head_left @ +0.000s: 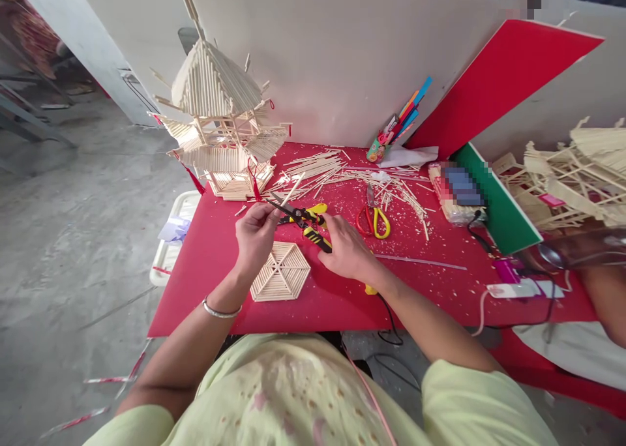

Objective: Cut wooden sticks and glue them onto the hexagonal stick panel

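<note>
My left hand (255, 231) pinches a thin wooden stick (293, 190) that points up and away. In my right hand (346, 247) is a pair of cutting pliers (317, 238) with black and yellow handles. Their jaws reach left to the stick, just past my left fingertips; whether the blades touch it I cannot tell. Another yellow-handled tool (319, 208) seems to lie right behind the pliers, partly covered by them. Below my hands, a flat hexagonal panel of wooden sticks (288, 283) rests on the red table (205, 289).
A stick-built pagoda (220, 87) with red tassels stands at the back left. Loose sticks (317, 169) and scraps spread behind my hands, near red-and-yellow scissors (374, 221). A pen cup (376, 147), green board (503, 201), power strip (518, 289) and another person's arm (604, 302) are rightward.
</note>
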Tool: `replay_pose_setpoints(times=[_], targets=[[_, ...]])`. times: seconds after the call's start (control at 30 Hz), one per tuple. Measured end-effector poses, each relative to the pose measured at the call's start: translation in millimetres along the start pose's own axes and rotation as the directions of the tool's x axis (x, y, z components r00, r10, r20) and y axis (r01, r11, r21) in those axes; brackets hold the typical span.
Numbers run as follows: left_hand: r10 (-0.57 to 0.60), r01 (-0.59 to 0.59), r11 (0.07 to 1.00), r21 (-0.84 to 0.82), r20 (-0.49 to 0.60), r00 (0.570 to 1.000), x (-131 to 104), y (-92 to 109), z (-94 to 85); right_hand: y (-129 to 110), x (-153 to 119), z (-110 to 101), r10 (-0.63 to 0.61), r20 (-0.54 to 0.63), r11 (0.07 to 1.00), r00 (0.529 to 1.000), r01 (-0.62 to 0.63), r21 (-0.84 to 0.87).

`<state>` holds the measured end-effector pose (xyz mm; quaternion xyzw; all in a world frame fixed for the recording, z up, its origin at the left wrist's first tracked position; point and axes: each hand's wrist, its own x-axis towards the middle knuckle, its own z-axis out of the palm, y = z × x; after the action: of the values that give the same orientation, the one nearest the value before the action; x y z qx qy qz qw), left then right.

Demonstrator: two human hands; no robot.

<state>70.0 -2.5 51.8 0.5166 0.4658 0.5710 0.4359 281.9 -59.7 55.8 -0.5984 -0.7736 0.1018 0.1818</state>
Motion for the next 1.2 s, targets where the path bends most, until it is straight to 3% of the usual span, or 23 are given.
replay_pose_setpoints(times=[0.1,0.23,0.4,0.5,0.6,0.67,0.77,0.83,1.03,1.2], targets=[[0.081,-0.079,0.996,0.044,-0.042,0.996,-0.1,0.1,-0.9,-3.7,0.9,-3.7,0.003,0.03,0.998,1.0,-0.002,-0.058],[0.166,-0.162,0.979,0.125,-0.022,0.986,-0.8,-1.3,-3.4,-6.4,1.4,-6.0,0.006,0.066,0.997,0.998,0.0,-0.083],[0.337,-0.327,0.918,0.222,-0.005,0.942,-4.7,2.9,-6.7,-5.0,0.2,-3.2,0.009,0.037,0.999,0.999,-0.011,0.033],[0.346,-0.347,0.915,0.205,0.038,0.937,-7.9,7.6,-9.5,-3.5,-2.7,-2.9,0.01,0.043,0.996,0.999,-0.013,0.086],[0.235,-0.245,0.964,0.101,0.098,0.967,-10.4,12.8,-11.7,-0.1,-5.6,-6.6,-0.027,0.04,0.996,0.999,0.024,0.083],[0.094,-0.09,0.995,-0.032,0.148,0.984,-11.2,16.6,-12.2,3.2,-6.7,-10.9,-0.072,0.041,0.995,0.997,0.069,0.076],[-0.125,0.177,0.964,-0.196,0.251,0.96,-11.9,22.2,-12.4,7.3,-8.1,-16.7,-0.118,0.054,0.991,0.992,0.114,0.067],[-0.19,0.26,0.939,-0.224,0.291,0.938,-12.7,24.5,-12.8,7.3,-9.7,-17.9,-0.116,0.057,0.992,0.992,0.113,0.048],[-0.21,0.279,0.936,-0.217,0.292,0.933,-15.4,22.7,-13.0,0.4,-13.3,-7.7,-0.062,0.038,0.998,0.997,0.062,0.011],[-0.188,0.241,0.949,-0.204,0.251,0.95,-11.4,23.8,-11.9,9.5,-9.5,-1.1,-0.089,0.063,0.991,0.994,0.083,0.101]])
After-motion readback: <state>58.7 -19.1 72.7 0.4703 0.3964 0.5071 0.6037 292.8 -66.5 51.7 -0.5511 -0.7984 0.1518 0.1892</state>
